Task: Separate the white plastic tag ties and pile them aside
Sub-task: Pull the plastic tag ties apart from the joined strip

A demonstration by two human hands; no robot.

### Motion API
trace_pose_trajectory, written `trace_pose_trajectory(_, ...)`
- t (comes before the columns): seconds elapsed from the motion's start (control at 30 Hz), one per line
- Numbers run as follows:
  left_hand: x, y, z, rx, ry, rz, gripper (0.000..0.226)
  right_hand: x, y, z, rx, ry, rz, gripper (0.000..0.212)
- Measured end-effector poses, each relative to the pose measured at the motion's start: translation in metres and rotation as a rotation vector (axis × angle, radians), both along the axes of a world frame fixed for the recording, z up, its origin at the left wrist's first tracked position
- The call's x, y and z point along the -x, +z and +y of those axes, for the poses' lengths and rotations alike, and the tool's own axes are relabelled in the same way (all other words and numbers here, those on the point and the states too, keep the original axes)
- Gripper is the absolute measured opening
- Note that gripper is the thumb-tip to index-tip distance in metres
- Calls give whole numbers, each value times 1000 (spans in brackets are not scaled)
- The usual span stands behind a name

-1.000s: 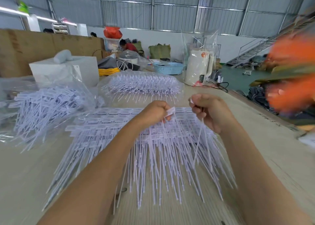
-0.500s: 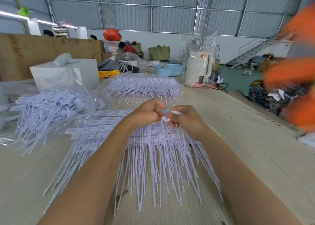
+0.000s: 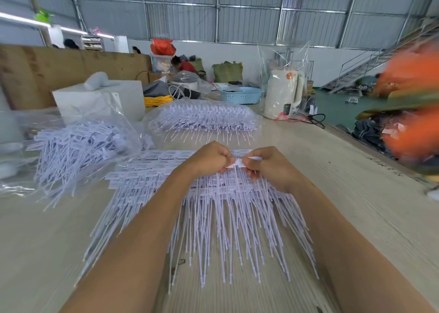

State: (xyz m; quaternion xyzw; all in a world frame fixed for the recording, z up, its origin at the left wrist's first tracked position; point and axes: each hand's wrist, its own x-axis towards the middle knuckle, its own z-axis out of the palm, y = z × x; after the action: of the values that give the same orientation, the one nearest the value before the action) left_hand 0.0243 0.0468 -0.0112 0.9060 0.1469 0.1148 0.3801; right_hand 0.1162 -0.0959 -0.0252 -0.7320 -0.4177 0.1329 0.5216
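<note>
A wide heap of joined white tag ties [image 3: 213,217] lies on the table in front of me, label heads far, thin tails pointing towards me. My left hand [image 3: 209,158] and my right hand [image 3: 266,165] meet over the heap's far edge. Both pinch the same strip of white tag heads [image 3: 236,163] between fingers and thumb, close together. A loose pile of tag ties [image 3: 78,146] lies at the left on clear plastic. Another bundle of ties [image 3: 204,118] sits in a clear bag farther back.
A white box [image 3: 99,99] stands back left, a blue basket [image 3: 240,95] and a wrapped white kettle [image 3: 282,96] at the back. The table's right edge [image 3: 356,137] runs diagonally; blurred orange objects [image 3: 413,122] lie beyond it. A person [image 3: 183,64] sits far behind.
My right hand, raised with a single tie one second ago, came down and left to meet my left hand. Both now hold the same strip of tag heads.
</note>
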Motion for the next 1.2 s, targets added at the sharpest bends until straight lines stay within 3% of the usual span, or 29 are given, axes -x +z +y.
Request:
trace_pose_trajectory(0.13,-2,-4,-1,28,41,-39,38,-1,-4,8,-26,-101,23,17)
trace_pose_trajectory(0.33,-1,-2,0,139,95,-102,42,7,-6,20,-112,-251,-110,26)
trace_pose_trajectory(0.47,0,1,-1,245,99,-129,37,17,-6,18,-131,-281,-336,9)
trace_pose_trajectory(0.57,-1,0,4,207,165,-94,37,20,4,7,-322,-314,-522,8)
trace_pose_trajectory(0.67,1,0,6,197,145,-101,41,13,18,-8,-534,-312,-343,7)
trace_pose_trajectory(0.8,3,3,1,107,-10,-34,31,1,22,-18,-599,-202,80,8)
trace_pose_trajectory(0.87,4,5,4,78,-26,7,25,-3,24,-22,-590,-180,183,12)
trace_pose_trajectory(1.03,17,6,16,-34,45,71,16,-2,43,-30,-594,-192,153,17)
trace_pose_trajectory(1.1,22,1,18,-46,52,91,7,4,58,-34,-602,-238,-8,17)
trace_pose_trajectory(1.2,26,-4,19,-12,79,58,16,15,77,-31,-527,-268,-193,17)
